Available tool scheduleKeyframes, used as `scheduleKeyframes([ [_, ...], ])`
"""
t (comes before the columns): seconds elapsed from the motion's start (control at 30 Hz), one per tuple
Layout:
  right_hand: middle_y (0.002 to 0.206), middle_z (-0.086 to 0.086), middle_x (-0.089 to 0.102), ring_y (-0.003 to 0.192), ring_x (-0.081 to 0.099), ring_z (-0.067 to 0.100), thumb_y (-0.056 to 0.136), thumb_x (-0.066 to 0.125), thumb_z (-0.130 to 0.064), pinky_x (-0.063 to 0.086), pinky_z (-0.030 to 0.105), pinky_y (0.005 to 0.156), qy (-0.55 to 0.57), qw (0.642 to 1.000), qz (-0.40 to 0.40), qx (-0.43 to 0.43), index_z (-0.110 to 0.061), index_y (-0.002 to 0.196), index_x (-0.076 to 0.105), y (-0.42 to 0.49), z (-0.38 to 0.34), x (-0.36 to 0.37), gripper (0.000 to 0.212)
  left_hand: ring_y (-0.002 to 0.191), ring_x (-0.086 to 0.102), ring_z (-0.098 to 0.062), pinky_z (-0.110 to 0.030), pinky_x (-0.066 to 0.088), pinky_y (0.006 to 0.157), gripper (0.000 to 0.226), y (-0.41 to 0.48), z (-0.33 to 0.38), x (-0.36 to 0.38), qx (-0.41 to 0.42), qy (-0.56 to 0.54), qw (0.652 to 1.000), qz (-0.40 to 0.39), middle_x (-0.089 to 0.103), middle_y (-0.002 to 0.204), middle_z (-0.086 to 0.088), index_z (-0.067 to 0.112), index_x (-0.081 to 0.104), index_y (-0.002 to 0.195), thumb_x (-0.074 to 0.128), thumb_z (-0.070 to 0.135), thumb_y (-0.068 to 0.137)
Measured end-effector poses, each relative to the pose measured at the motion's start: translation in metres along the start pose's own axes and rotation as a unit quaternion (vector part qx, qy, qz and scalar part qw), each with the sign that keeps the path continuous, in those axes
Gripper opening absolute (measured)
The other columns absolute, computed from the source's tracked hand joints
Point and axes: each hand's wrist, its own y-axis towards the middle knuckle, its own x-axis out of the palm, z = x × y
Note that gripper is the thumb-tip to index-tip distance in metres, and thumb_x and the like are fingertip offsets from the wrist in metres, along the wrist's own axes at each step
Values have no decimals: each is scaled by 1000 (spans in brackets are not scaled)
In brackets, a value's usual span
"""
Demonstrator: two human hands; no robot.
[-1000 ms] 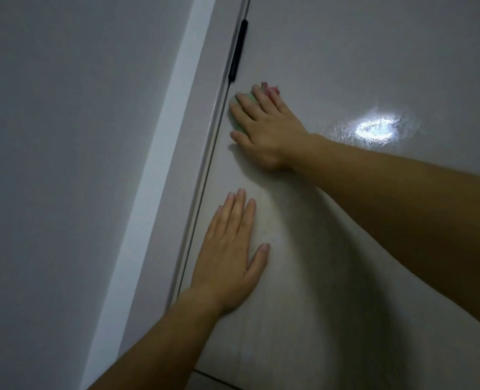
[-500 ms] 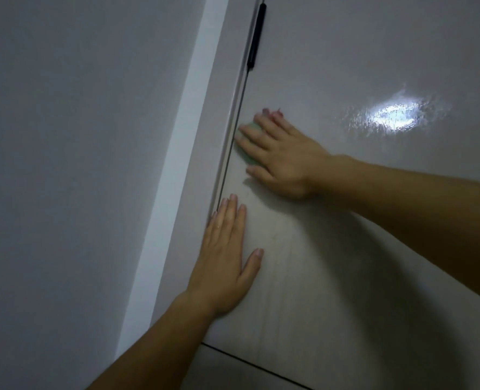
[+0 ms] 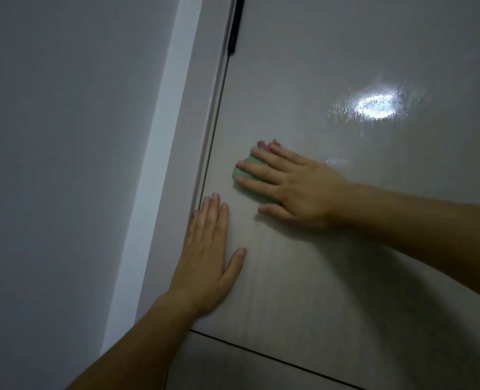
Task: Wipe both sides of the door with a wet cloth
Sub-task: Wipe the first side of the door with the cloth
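Note:
The pale door (image 3: 331,263) fills the right of the head view, glossy and streaked with wet, with a bright light reflection at upper right. My right hand (image 3: 295,184) lies flat with straight fingers on a green cloth (image 3: 246,180), pressing it to the door near the hinge edge; a pink bit of the cloth shows past my fingertips. Just below and to the left, my left hand (image 3: 208,257) is spread flat against the door, fingertips at the gap by the frame. Most of the cloth is hidden under my right hand.
A black hinge (image 3: 236,23) sits in the gap at top. The door frame (image 3: 188,164) and a grey wall (image 3: 58,164) run along the left. The door's bottom edge and the floor (image 3: 233,370) show at the bottom.
My right hand has slid the cloth down the door and a little away from the hinge edge. My view has dropped, so the door's bottom edge shows. The left hand stays pressed flat.

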Motion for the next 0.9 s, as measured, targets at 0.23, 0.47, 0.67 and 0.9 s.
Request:
scheduleKeyframes([
  [0.23, 171, 14, 12, 157, 1, 43, 102, 9, -60, -2, 52, 128, 13, 991, 29, 127, -15, 164, 14, -14, 10, -5, 77, 158, -18, -17, -32, -7, 126, 80, 1, 0, -1, 0, 8, 1000, -3, -21, 171, 2, 21, -15, 163, 27, 56, 104],
  [0.47, 171, 13, 13, 157, 4, 42, 101, 8, -58, -1, 49, 128, 3, 993, 17, 113, -17, 164, 16, -27, 17, -5, 75, 158, -18, -18, -33, -6, 126, 78, -12, 0, 0, 3, 0, 1000, -18, -21, 171, 2, 23, -14, 163, 23, 58, 104],
  [0.67, 171, 9, 0, 157, -11, 37, 101, 0, -62, -1, 53, 128, 41, 994, 16, 98, -20, 164, 3, -17, -27, 6, 76, 157, -19, -17, -30, -10, 125, 80, -35, 0, 8, -17, -5, 1000, -24, -23, 170, 4, 25, -17, 162, 26, 58, 103],
  [0.9, 172, 8, 0, 158, -8, 33, 106, 10, -56, -5, 50, 127, 26, 997, 21, 72, -21, 165, 3, 56, -63, 3, 69, 159, -13, -19, -36, -3, 127, 82, -38, -2, 14, -9, 3, 1000, -4, -16, 172, -1, 18, -10, 164, 31, 55, 103],
])
